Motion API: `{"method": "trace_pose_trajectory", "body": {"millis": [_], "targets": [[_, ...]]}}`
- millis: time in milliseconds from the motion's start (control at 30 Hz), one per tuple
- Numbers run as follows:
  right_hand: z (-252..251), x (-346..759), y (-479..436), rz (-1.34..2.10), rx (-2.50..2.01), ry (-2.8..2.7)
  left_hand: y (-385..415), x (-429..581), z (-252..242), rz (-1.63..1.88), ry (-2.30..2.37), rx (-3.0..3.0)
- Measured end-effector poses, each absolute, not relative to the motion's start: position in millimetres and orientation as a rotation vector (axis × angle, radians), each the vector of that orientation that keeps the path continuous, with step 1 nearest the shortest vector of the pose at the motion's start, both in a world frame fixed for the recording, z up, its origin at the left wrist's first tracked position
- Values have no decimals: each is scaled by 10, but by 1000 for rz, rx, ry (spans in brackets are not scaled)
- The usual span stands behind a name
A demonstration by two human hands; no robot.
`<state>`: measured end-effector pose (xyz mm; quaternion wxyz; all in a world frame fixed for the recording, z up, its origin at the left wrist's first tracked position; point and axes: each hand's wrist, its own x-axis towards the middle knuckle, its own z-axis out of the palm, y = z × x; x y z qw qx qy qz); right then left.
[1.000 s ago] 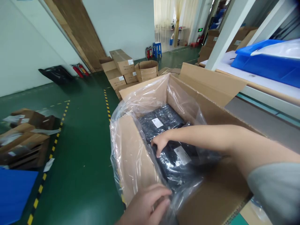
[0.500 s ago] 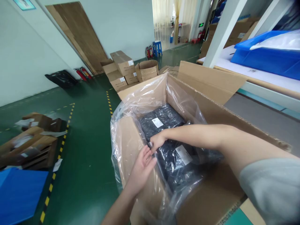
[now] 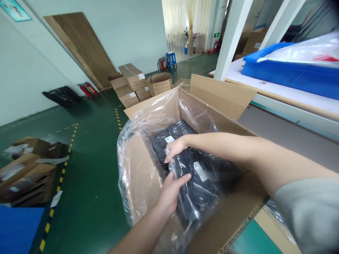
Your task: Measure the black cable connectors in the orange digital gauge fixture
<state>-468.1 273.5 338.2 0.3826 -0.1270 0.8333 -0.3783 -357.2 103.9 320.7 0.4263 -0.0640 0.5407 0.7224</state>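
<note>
green floor (image 3: pixel 100 197) and pale walls (image 3: pixel 135 28) fill the left and back; yellow-black tape (image 3: pixel 62 173) runs down the left of the frame. brown board (image 3: pixel 79 49) against the wall, upper left. stacked cartons (image 3: pixel 135 82) top center-left, blue stool (image 3: pixel 171 60) right of them, further back. table (image 3: pixel 261 78) upper right, blue bin (image 3: pixel 288 72) on it, white plastic (image 3: pixel 307 47) over the bin.

big open carton (image 3: pixel 235 208) in mid-frame, flap (image 3: pixel 219 97) folded out at its far right. clear liner (image 3: pixel 125 155) inside, draped over the left wall. two black packages in it: front black package (image 3: pixel 186 197) just right of center, white label (image 3: pixel 200 171) on top; rear black package (image 3: pixel 158 141) behind it, partly under the right arm.

right hand (image 3: pixel 177 145) reaches in from the right, grip closed on the front package's far left corner, fingers mostly hidden. left hand (image 3: pixel 171 192) comes up from the bottom, just below the right, grip clamped on the same package's left edge, thumb on top, other fingers mostly out of sight.
</note>
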Motion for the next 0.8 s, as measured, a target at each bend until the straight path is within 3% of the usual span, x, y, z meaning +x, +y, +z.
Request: {"method": "trace_pose_trajectory", "body": {"millis": [200, 433, 567, 633, 800], "targets": [[3556, -4644, 2656, -937, -305, 2187, 1125, -3535, 3198, 1816, 1316, -255], [4282, -4764, 2343, -1016, -366, 2456, 708, -3662, 3766, 1902, 1210, -244], [4955, -4584, 2199, -1250, -550, 2684, 234, -3772, 4143, 1993, 1238, -219], [5307, -4304, 2145, -1207, -581, 2903, -73, -3823, 4335, 2079, 1253, -242], [5837, -3064, 1910, -1394, -365, 3212, -1162, -3810, 4661, 2333, 1380, -170]]}}
